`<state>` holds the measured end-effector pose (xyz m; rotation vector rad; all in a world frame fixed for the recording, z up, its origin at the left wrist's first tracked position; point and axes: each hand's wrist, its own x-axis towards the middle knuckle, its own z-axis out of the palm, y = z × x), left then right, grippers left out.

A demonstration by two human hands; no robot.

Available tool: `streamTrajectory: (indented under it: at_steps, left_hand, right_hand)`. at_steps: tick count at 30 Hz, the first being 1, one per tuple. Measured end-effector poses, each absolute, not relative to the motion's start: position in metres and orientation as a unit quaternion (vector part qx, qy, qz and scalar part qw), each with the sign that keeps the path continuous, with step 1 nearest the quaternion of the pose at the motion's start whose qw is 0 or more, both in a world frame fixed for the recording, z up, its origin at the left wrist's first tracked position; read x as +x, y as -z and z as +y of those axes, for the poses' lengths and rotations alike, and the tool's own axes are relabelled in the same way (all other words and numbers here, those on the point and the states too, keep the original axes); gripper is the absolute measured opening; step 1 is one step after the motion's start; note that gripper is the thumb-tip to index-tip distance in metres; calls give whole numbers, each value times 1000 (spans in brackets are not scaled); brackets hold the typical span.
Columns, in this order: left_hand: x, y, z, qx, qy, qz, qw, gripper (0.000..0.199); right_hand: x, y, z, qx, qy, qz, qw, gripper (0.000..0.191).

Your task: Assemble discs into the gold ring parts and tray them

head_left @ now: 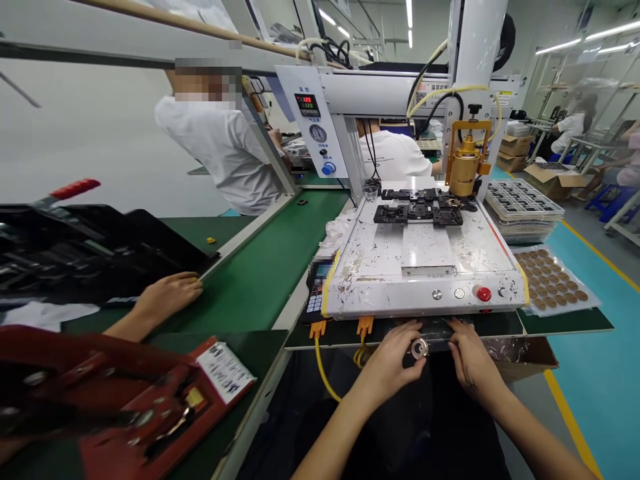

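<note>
Below the front edge of a white machine (pixel 370 297), my left hand (pixel 395 357) pinches a small round metal ring part (pixel 419 348) between thumb and fingers. My right hand (pixel 470 360) is to the right of it, at the edge of a clear plastic sheet or bag (pixel 435 330); its fingers are bent, and whether they grip the plastic is unclear. On the machine bed, black fixture plates (pixel 423 210) sit beneath a brass-coloured cylindrical head (pixel 464 170).
Brown discs (pixel 550 277) on a sheet and stacked trays (pixel 523 203) stand right of the machine. A cardboard box (pixel 530 353) is below. At left are a red press (pixel 150 407), a green belt (pixel 270 247) and another person's hand (pixel 170 297).
</note>
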<state>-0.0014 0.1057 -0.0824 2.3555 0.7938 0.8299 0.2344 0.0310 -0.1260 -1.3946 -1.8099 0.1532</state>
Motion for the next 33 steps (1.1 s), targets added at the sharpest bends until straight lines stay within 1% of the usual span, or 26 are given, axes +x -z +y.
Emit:
streamTrajectory:
  at_steps: [6,10,12,14,15,18,20,21,24,26,29,33]
  left_hand:
    - [22,80,97,884,-287,300,212,40]
    - [31,77,97,877,-300,335,166,40]
    - [33,74,92,865,-318,349,168,38]
    - [32,69,83,839,-341,355,232,34]
    - [31,66,78,814,-349,359,294,32]
    - [26,56,62,664,-358,361,548,31]
    - [20,48,53,530,-364,357,678,38]
    - [17,43,50,473,-370,356,716,43]
    - [5,28,42,364,-384,370,764,56]
    - [-2,18,37,322,-391,379,774,59]
    - [-10,9,29,287,-408,381,778,59]
    - [-17,6,19,293,-429,369,771,56]
  right_hand:
    - [245,109,30,-597,-105,-641,471,14]
    - [252,85,24,-630,-177,-586,477,21]
    - [251,73,21,-635,-215,-572,472,26]
    - [247,61,18,-629,-265,-558,472,32]
    - [244,55,18,-619,-303,-544,479,34]
    - [231,39,17,-566,-433,-472,519,40]
    - [223,31,18,-538,-489,-428,537,41]
    - [219,29,18,-530,-508,-414,538,40]
    - [210,25,21,-511,-550,-401,525,36]
    - [207,25,21,-500,-563,-409,515,34]
    - [204,26,18,-494,-573,-422,501,32]
    - [202,26,9,-476,-612,-415,475,31]
